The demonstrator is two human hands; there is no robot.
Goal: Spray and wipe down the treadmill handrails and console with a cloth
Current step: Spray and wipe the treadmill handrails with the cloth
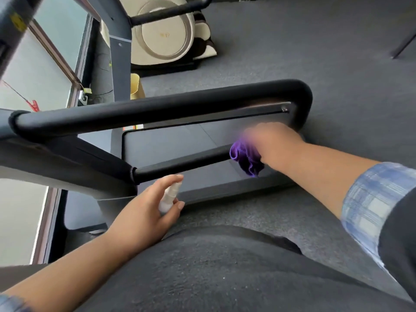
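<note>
Grey gym flooring lies under the treadmill. Your right hand (273,140), blurred, seems to bunch the purple cloth (246,157) against the lower handrail (180,162); your left hand (144,208) grips the spray bottle (168,197). Loose folds could slip off the rail.

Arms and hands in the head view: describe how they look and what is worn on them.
Both hands, left hand and right hand, are bare, no gloves or jewellery visible. Forearms are bare. The blue-and-white plaid sleeve is rolled up on the right arm; a similar cuff shows on the left.
</note>
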